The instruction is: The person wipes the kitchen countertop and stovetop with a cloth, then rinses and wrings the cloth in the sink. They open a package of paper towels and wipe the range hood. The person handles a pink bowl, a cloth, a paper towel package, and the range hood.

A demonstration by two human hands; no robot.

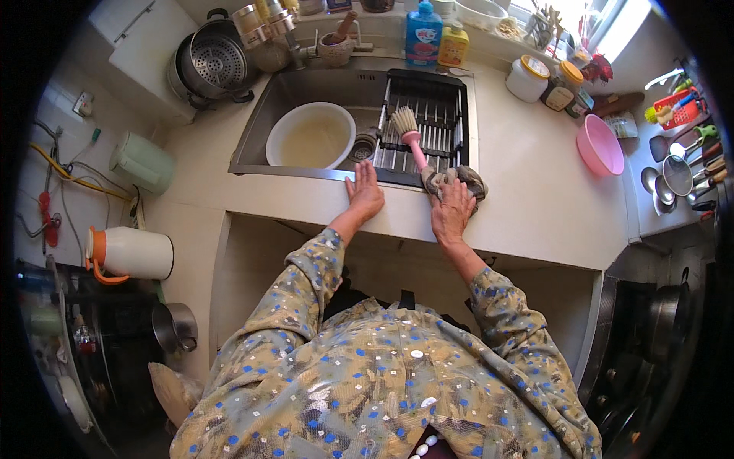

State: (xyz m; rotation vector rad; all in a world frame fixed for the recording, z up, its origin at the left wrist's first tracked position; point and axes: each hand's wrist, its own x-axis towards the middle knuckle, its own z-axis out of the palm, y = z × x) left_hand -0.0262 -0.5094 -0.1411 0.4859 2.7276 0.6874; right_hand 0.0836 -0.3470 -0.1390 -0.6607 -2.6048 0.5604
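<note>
My left hand [365,192] rests at the front rim of the steel sink [321,172], fingers stretched out and holding nothing. Under my right hand [453,211] is a crumpled grey-brown cloth [473,182], on the counter at the sink's front right corner. A dish brush [414,140] with a pink handle and pale bristles lies on the black and steel drying rack [450,135]; its handle end meets the cloth. In the sink's left part stands a white basin [275,140] of cloudy, yellowish liquid, beside the drain strainer [362,150].
Behind the sink stand a blue detergent bottle [423,37] and a yellow bottle [453,46]. Lidded jars [527,80] and a pink bowl [599,145] are at right. Steamer pots [215,60], a green pitcher [140,163] and a white-orange vacuum jug [137,252] stand at left.
</note>
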